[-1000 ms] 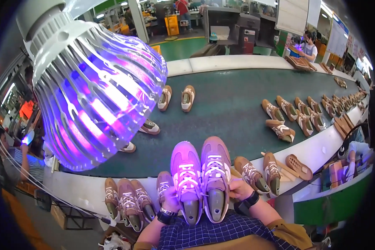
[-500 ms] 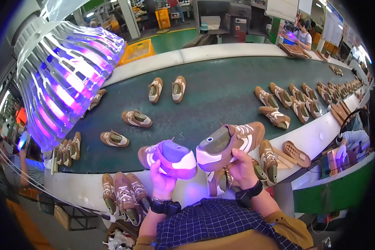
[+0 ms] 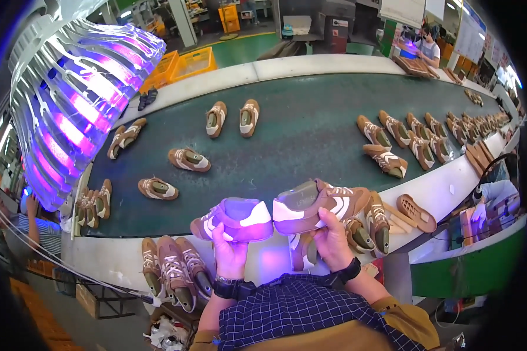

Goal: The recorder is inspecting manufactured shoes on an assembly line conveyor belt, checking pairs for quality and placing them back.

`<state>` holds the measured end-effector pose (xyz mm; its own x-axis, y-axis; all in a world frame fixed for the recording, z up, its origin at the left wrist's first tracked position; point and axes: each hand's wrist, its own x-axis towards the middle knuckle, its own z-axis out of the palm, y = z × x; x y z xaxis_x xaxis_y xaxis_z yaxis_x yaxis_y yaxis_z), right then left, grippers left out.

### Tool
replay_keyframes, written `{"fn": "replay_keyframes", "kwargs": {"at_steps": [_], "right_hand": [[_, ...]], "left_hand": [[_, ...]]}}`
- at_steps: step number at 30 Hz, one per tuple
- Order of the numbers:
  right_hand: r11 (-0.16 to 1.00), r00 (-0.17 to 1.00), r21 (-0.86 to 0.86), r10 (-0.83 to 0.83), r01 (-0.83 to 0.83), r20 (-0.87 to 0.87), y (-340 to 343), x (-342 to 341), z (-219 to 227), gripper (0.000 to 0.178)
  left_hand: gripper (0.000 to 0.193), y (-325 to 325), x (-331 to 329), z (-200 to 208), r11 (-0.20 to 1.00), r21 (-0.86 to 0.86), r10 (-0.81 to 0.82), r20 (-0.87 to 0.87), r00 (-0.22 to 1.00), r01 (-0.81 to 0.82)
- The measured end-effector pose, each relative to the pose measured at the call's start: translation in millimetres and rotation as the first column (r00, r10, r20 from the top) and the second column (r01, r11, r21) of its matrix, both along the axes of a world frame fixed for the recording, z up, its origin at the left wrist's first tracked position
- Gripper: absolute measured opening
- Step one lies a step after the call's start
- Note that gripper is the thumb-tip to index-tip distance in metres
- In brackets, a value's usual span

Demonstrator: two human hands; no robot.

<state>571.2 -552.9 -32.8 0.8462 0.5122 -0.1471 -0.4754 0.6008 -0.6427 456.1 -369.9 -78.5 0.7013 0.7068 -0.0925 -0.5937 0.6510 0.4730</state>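
Observation:
Two brown sneakers with white stripes and white heel patches are held up side by side, heels facing each other. My left hand (image 3: 231,253) grips the left sneaker (image 3: 233,221), whose toe points left and which is tinted purple by lamp light. My right hand (image 3: 332,238) is closed round the right sneaker (image 3: 316,207), its toe pointing right and an olive shoe last showing in its opening. The heels nearly touch; whether they meet I cannot tell. Behind my right hand another sneaker (image 3: 299,251) stands on the white ledge, partly hidden.
A finned lamp (image 3: 82,99) glowing purple hangs at upper left. Sneakers (image 3: 175,272) stand on the white ledge (image 3: 111,257) at left. More sneakers (image 3: 386,159) sit on the green belt (image 3: 298,128). A loose sole (image 3: 416,213) lies at right. Another person (image 3: 430,51) is at far right.
Both sneakers have tilted more upright, showing their sides, and shifted slightly left. The lamp, belt and sneakers on it appear shifted a little left and up in view.

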Motion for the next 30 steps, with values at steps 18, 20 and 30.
{"fn": "replay_keyframes", "kwargs": {"at_steps": [18, 20, 30], "right_hand": [[0.998, 0.996, 0.001, 0.067, -0.067, -0.061, -3, 6, -12, 0.029], [0.997, 0.997, 0.020, 0.075, -0.074, -0.036, -3, 6, -16, 0.023], [0.997, 0.997, 0.022, 0.073, -0.072, -0.014, -2, 12, -27, 0.025]], "left_hand": [[0.046, -1, 4, -1, 0.998, -0.052, -0.025, -0.040, 0.999, 0.023], [0.045, -2, 4, -2, 0.999, -0.051, -0.020, -0.053, 0.998, 0.018], [0.038, -2, 1, 1, 1.000, -0.016, -0.002, -0.117, 0.993, 0.000]]}}
